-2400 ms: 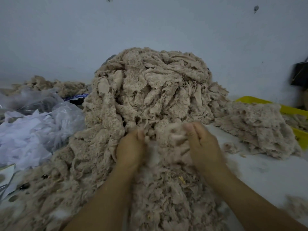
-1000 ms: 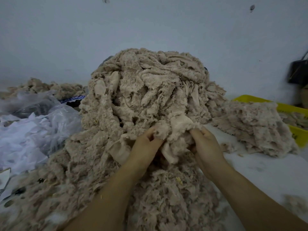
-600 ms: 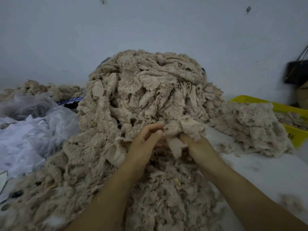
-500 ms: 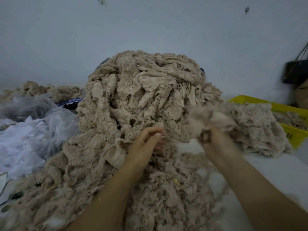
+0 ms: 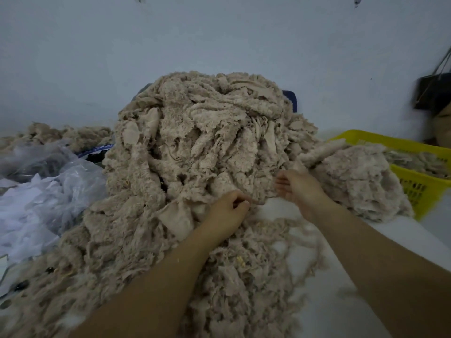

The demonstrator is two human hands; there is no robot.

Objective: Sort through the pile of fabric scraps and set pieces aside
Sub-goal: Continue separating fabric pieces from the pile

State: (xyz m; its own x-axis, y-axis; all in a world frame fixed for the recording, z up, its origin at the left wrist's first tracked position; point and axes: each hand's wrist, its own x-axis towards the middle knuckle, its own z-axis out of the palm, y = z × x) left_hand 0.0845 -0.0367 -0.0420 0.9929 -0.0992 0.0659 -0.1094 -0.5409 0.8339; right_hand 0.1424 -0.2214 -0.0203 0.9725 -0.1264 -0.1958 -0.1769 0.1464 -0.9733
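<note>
A tall pile of beige fuzzy fabric scraps [image 5: 202, 142] fills the middle of the white table [image 5: 336, 308] and spreads down toward me. My left hand [image 5: 228, 213] sits at the pile's foot, its fingers curled and pinching the lower edge of a scrap. Just to the right, my right hand [image 5: 299, 187] hovers with its palm turned left, fingers relaxed and holding nothing. A smaller heap of set-aside scraps [image 5: 353, 181] lies to the right, a long piece draped on its top left.
A yellow plastic basket [image 5: 419, 189] holding more scraps stands at the right edge behind the smaller heap. Clear plastic bags with white scraps [image 5: 48, 196] lie at the left. Another beige heap [image 5: 68, 135] sits far left. A dark bag [image 5: 434, 93] hangs on the wall.
My right hand pulled a scrap out of the pile, swung it right to the smaller heap, let go and came back empty. My left hand's fingers have curled onto a scrap edge.
</note>
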